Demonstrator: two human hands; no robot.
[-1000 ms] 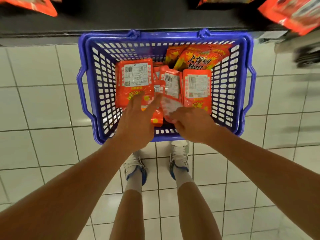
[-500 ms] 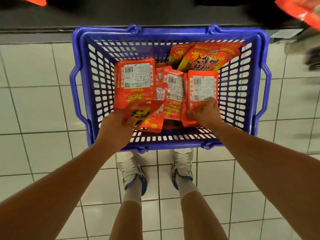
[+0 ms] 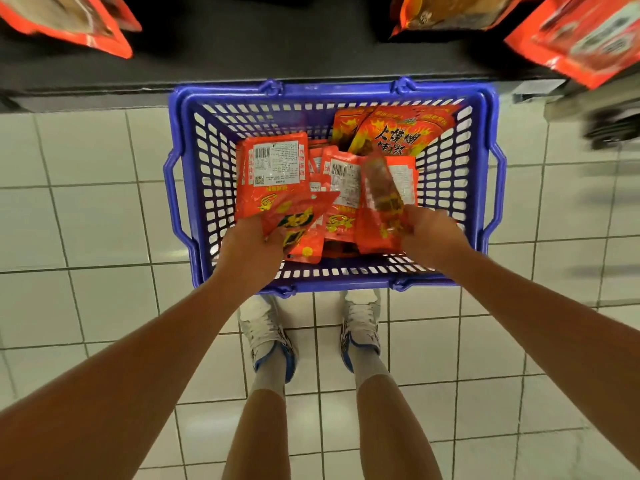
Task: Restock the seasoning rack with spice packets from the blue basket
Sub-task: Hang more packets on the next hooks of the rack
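Fingers, head view: ours on the left hand (image 3: 250, 244) curl round the lower edge of a small fan of red spice packets (image 3: 300, 227), front faces up; ours on the right hand (image 3: 427, 233) pinch the lower end of one packet (image 3: 381, 199), which is tilted on edge and blurred, so its print cannot be read.

Container: blue basket (image 3: 483, 188), perforated walls, standing on the white tiled floor (image 3: 86, 216) just ahead of our sneakers (image 3: 266, 334), its far rim against the base of the dark shelf unit (image 3: 242, 57).

Contents remaining: one packet lying back-up with barcode label (image 3: 273, 168) at the left; more packets under and between the hands; two larger chilli pouches (image 3: 391, 133) leaning at the far right corner.

Rack stock: orange pouches (image 3: 585, 36) showing at the top edge, left and right; how they are fixed is out of frame.

Handling note, our judgement: packets are thin and slippery, so we should square each handful into a flat stack before lifting, keep the thumbs pressing across the top, and turn all fronts one way. We should lift straight up, clear of the basket rim, so that no corner catches in the perforations. The single right-hand packet is best joined to the left-hand fan, freeing a hand for placing.
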